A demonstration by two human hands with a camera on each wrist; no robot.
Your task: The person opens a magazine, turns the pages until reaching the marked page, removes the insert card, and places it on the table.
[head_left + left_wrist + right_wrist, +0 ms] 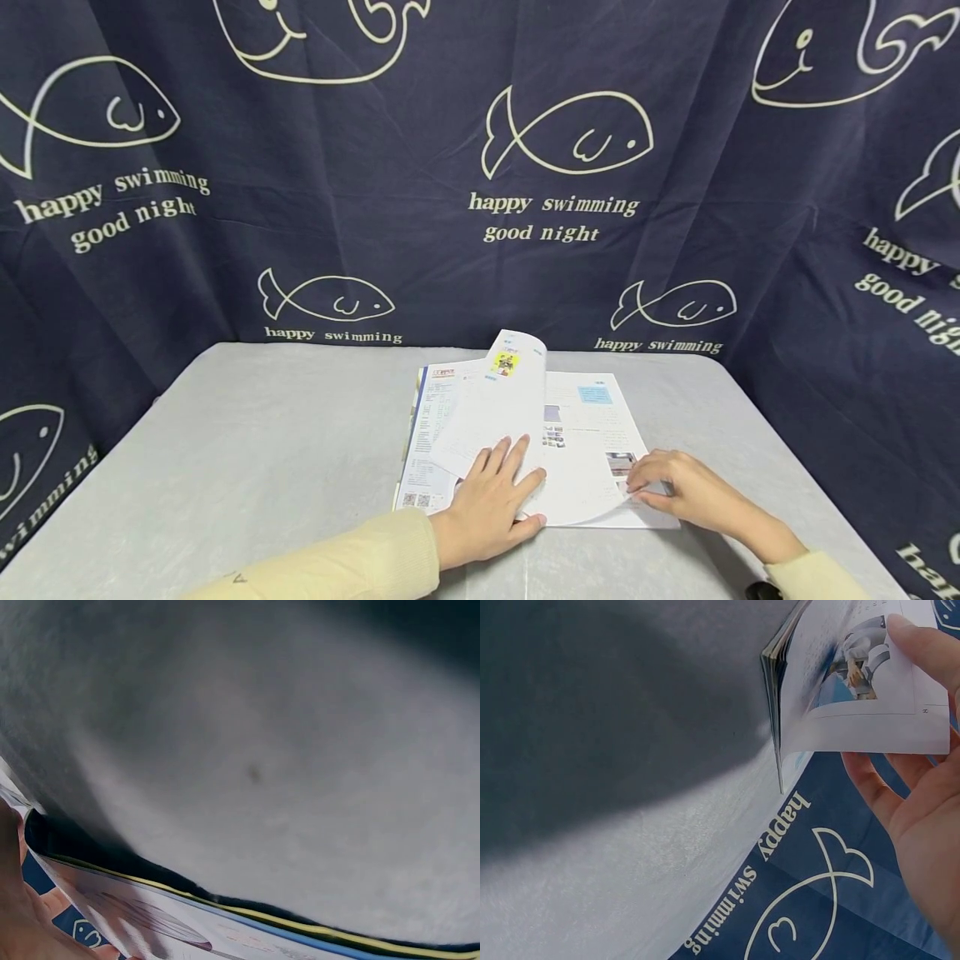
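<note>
An open magazine point(585, 479) with printed text and small pictures lies on the table. My left hand point(487, 504) rests on its lower left part, fingers spread out across the paper. At the lower right corner, my right hand point(686, 492) pinches a page, and that corner lifts in a curve. The right wrist view shows the page point(922, 724) between thumb and fingers, with a photo printed on it. Another leaf point(513, 379) bends up near the top middle, bearing a yellow picture. Only part of the left hand point(26, 922) shows in the left wrist view, beside the magazine's edge.
The grey table point(285, 450) extends to both sides of the magazine. A dark blue curtain point(435, 217) with fish drawings and lettering hangs behind the table and along its sides.
</note>
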